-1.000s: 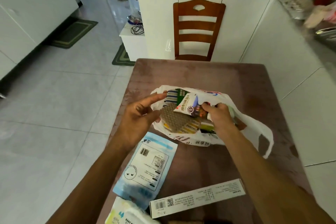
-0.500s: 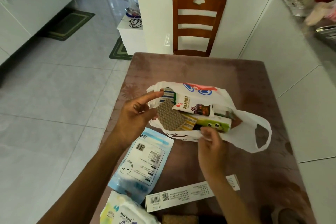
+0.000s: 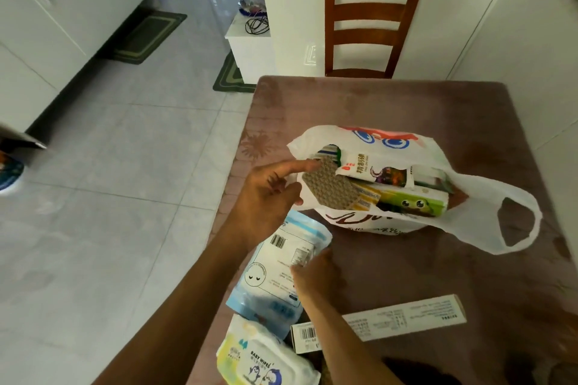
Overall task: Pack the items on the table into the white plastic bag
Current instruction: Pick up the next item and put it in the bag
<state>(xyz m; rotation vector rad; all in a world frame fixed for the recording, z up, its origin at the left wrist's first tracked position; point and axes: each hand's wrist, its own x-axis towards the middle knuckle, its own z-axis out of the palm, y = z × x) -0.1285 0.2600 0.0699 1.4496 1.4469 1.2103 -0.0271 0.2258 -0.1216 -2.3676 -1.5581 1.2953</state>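
The white plastic bag [image 3: 469,222] lies on the brown table [image 3: 406,109], its mouth facing me, with several packets inside, among them a green packet with cartoon eyes [image 3: 413,201] and a brown dotted pad [image 3: 331,189]. My left hand [image 3: 266,197] pinches the bag's left rim and holds the mouth apart. My right hand [image 3: 312,275] rests on the right edge of a flat blue-and-white pouch [image 3: 275,272], fingers curled onto it. Nearer me lie a long white box [image 3: 406,319] and a pack of baby wipes [image 3: 266,359].
A wooden chair [image 3: 373,19] stands at the table's far side against white cabinets. The table's left edge drops to a tiled floor [image 3: 125,166]. A white counter wall runs along the right. Bare table surface shows beyond and to the right of the bag.
My right hand has left the bag's mouth and come back toward me, down onto the blue-and-white pouch. The left hand has kept its hold on the bag's rim.
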